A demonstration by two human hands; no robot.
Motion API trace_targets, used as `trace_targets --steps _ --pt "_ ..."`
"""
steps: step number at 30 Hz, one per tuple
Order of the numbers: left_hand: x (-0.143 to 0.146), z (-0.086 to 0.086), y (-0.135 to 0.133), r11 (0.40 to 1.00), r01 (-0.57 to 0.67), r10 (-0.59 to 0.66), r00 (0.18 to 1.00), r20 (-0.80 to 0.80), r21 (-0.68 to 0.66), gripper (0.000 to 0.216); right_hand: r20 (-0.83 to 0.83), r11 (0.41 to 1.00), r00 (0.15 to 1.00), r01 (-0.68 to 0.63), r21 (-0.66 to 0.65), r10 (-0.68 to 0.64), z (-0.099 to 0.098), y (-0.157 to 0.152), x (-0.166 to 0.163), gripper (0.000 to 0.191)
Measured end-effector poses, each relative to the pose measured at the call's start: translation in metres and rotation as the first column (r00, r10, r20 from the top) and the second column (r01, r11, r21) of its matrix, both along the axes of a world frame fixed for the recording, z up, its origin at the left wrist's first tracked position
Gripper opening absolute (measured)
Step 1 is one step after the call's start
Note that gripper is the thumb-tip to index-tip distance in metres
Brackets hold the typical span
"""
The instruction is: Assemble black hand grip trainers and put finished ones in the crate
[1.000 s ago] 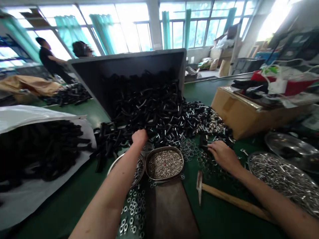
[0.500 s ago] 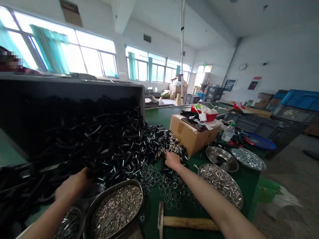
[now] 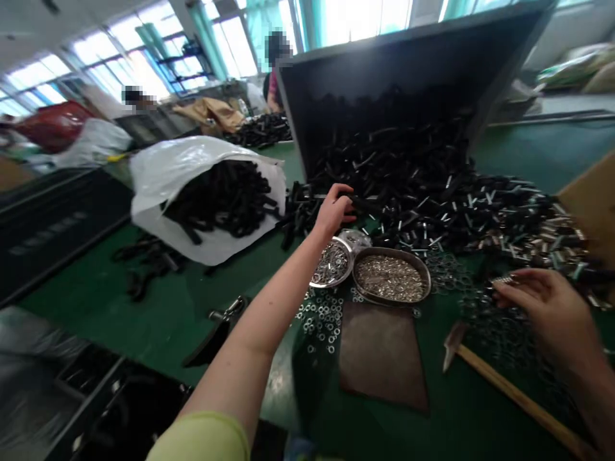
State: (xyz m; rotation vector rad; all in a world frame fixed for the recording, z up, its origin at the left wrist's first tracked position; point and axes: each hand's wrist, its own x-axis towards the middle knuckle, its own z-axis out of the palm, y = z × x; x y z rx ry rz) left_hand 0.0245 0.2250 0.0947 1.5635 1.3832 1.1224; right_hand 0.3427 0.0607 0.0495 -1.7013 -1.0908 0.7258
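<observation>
My left hand [image 3: 334, 208] reaches to the near edge of a heap of black parts with metal pins [image 3: 408, 186], its fingers apart and curved over the pieces. No part is visibly gripped in it. At the right, my right hand [image 3: 552, 310] is closed in a pinch on a small shiny metal piece [image 3: 502, 282], above scattered metal rings [image 3: 504, 333]. Below my left hand stand a round dish of metal bits [image 3: 331, 262] and an oval tin of small metal pieces [image 3: 391, 275].
A tipped grey bin [image 3: 408, 57] backs the heap. A white sack of black parts [image 3: 206, 147] lies left. Nearer are a brown pad [image 3: 382, 352], loose nuts [image 3: 321, 320], a hammer [image 3: 509, 387] and a black tool-like thing [image 3: 216, 333]. Two people are farther back.
The view has swung left, bringing the sack and brown pad into sight. My left hand's fingers are now spread at the heap. My right hand has left the heap, holding a small metal piece.
</observation>
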Motion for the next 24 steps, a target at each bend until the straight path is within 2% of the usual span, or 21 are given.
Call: trace_targets --steps 1,2,3,5,7,8,10,12,13,14,16,18,24 --pt "-0.005 0.004 -0.014 0.999 0.014 -0.023 0.972 0.232 0.044 0.026 -0.039 1.0 0.999 -0.025 -0.009 0.025 0.0 -0.009 -0.01 0.028" --pt "-0.011 0.007 -0.031 0.997 -0.002 -0.032 0.907 0.42 0.081 0.03 -0.065 0.998 0.996 -0.055 -0.024 0.054 -0.001 -0.018 -0.02 0.028" --pt "-0.016 0.01 -0.049 0.995 -0.039 -0.018 0.844 0.537 0.095 0.038 -0.097 0.994 0.991 -0.098 -0.049 0.093 -0.003 -0.028 -0.03 0.029" --pt "-0.031 0.009 -0.089 0.993 -0.105 0.045 0.755 0.654 0.053 0.057 -0.17 0.974 0.97 -0.196 -0.11 0.175 -0.007 -0.046 -0.049 0.034" --pt "-0.049 0.0 -0.128 0.994 -0.092 0.111 0.734 0.67 -0.064 0.062 -0.216 0.941 0.936 -0.312 -0.133 0.279 -0.013 -0.061 -0.066 0.039" --pt "-0.058 -0.008 -0.146 0.989 -0.078 0.142 0.758 0.637 -0.128 0.057 -0.221 0.922 0.917 -0.364 -0.129 0.331 -0.016 -0.067 -0.073 0.04" --pt "-0.077 -0.029 -0.177 0.967 -0.091 0.191 0.877 0.44 -0.238 0.042 -0.222 0.877 0.876 -0.462 -0.132 0.428 -0.02 -0.077 -0.085 0.039" --pt "-0.093 -0.052 -0.199 0.946 -0.188 0.208 0.977 0.053 -0.265 0.025 -0.237 0.827 0.834 -0.54 -0.158 0.499 -0.022 -0.083 -0.095 0.038" --pt "-0.098 -0.062 -0.206 0.945 -0.229 0.192 0.966 -0.17 -0.234 0.02 -0.251 0.806 0.816 -0.567 -0.169 0.521 -0.022 -0.085 -0.1 0.038" --pt "-0.103 -0.071 -0.211 0.949 -0.252 0.17 0.917 -0.362 -0.192 0.017 -0.268 0.791 0.801 -0.587 -0.173 0.536 -0.023 -0.086 -0.105 0.037" --pt "-0.107 -0.085 -0.216 0.963 -0.238 0.12 0.797 -0.592 -0.125 0.019 -0.305 0.781 0.785 -0.602 -0.169 0.539 -0.023 -0.087 -0.115 0.036" --pt "-0.107 -0.093 -0.217 0.972 -0.206 0.082 0.742 -0.665 -0.11 0.024 -0.344 0.782 0.778 -0.601 -0.165 0.526 -0.021 -0.087 -0.123 0.035" --pt "-0.104 -0.102 -0.217 0.983 -0.109 -0.034 0.681 -0.731 -0.147 0.038 -0.421 0.807 0.77 -0.575 -0.134 0.479 -0.014 -0.091 -0.136 0.033"
